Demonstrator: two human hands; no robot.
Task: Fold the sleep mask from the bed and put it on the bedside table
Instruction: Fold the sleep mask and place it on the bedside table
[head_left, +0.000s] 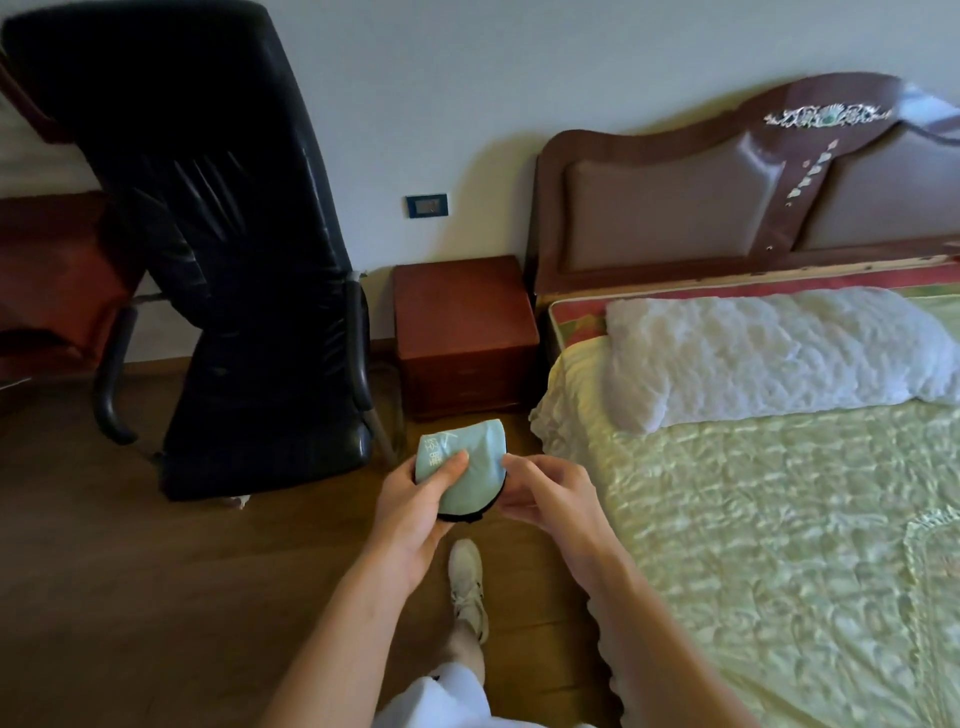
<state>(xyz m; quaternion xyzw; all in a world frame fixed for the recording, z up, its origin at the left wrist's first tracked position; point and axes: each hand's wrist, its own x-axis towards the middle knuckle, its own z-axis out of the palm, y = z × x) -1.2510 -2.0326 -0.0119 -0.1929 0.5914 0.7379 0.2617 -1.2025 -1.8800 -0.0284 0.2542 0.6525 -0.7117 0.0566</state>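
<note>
A light teal sleep mask (475, 460) with a black edge is folded in half and held in the air over the floor, left of the bed (779, 519). My left hand (415, 506) grips it from below, thumb pressed on its front. My right hand (545, 491) touches its right edge with the fingertips. The reddish wooden bedside table (462, 306) stands beyond the mask, against the wall between the chair and the headboard.
A black leather office chair (234, 260) stands left of the bedside table. A white pillow (769, 353) lies at the head of the bed, which has a pale green quilt. My leg and a white shoe (467, 582) are on the wooden floor below my hands.
</note>
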